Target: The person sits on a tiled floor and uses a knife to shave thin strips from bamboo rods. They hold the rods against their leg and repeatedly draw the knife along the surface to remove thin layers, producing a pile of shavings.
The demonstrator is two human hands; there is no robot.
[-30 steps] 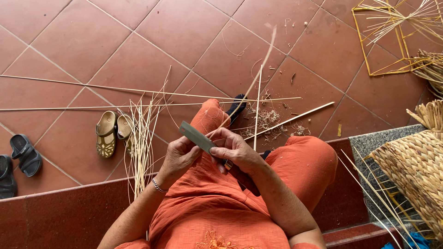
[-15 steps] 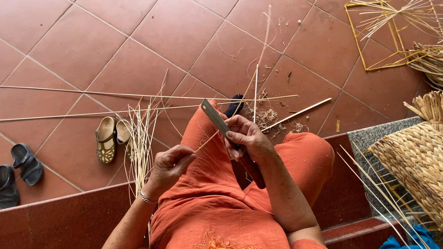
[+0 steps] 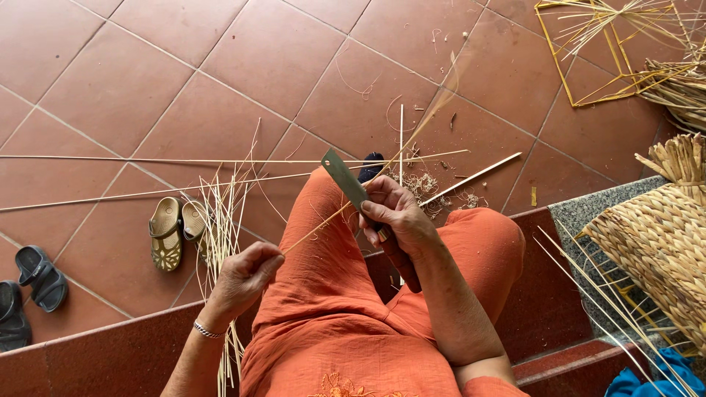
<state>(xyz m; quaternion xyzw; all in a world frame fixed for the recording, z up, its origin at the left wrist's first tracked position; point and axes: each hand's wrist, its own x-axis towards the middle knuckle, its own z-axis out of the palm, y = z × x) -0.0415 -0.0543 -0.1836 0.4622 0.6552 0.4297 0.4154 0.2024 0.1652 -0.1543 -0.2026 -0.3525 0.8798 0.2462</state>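
two hands share one thin cane strip (image 3: 323, 220) over my lap: my left hand (image 3: 246, 276) pinches its near end shut, my right hand (image 3: 393, 217) clamps a flat knife (image 3: 346, 180) against it mid-shave, so next i'd judge a steady pull along the blade.

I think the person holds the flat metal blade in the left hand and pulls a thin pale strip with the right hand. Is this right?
Not quite: the hands are swapped. In the head view, the right hand holds the flat metal blade, and the left hand pulls the thin pale strip.
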